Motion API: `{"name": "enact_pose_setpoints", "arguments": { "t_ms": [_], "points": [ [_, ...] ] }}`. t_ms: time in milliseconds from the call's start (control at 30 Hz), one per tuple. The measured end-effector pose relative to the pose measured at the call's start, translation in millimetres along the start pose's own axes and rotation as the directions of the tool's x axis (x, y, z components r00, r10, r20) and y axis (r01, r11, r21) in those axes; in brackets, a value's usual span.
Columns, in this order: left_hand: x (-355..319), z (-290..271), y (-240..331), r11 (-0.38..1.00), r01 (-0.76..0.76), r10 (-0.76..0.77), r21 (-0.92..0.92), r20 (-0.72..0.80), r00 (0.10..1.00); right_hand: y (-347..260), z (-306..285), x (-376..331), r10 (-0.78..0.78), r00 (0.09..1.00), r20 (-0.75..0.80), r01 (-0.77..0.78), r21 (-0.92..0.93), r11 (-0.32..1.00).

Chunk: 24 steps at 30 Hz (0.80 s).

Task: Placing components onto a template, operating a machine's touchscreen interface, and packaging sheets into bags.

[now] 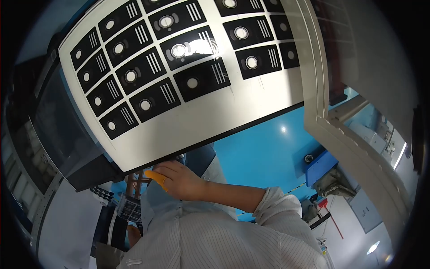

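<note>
The right hand (182, 180) is at the near edge of the white panel (197, 119), close to that panel's lower-left corner. The step in hand appears to be handling or steadying at this edge. Doing it well would call for light, even pressure from the fingers on the dark rim (224, 135), with the orange finger cover (157, 179) kept snug, and nothing rubbed across the glossy black blocks (156, 103), since a dragged fingertip could smear or scratch them.

The panel, which carries the blocks in rows, lies just beyond the right fingers; its broad face spreads up and away from them, with a bare white strip between the rim and the lowest row. Those fingers are bent and close together, their tips partly hidden at the rim, so I cannot tell whether they grip anything or how far apart they are.

Below the panel's lower-left corner, near the right hand, is a dark patterned sheet (130, 209). Just under that sheet shows a patch of skin, probably the left hand (133, 235) or wrist; its fingers are not visible, so their opening and any hold cannot be told.
</note>
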<state>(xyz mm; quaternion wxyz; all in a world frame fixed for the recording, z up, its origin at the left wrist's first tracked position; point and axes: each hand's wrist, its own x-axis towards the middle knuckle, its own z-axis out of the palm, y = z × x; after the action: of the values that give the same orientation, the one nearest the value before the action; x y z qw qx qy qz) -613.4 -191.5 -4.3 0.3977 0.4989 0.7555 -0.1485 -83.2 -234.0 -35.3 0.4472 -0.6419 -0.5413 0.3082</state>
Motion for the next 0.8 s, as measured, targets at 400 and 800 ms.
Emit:
{"name": "enact_pose_setpoints", "arguments": {
  "t_ms": [400, 800],
  "points": [
    [-91.0, -89.4, 148.5, 0.784, -0.449, 0.529, 0.428, -0.084, 0.844, -87.5, 58.6, 62.7, -0.395, 0.889, 0.233, 0.274, 0.419, 0.866],
    [-136.6, -145.8, 221.0, 0.673, -0.74, 0.66, -0.013, -0.442, 0.608, -168.6, 64.1, 113.0, -0.493, 0.72, 0.488, 0.022, 0.694, 0.719]
  ]
}}
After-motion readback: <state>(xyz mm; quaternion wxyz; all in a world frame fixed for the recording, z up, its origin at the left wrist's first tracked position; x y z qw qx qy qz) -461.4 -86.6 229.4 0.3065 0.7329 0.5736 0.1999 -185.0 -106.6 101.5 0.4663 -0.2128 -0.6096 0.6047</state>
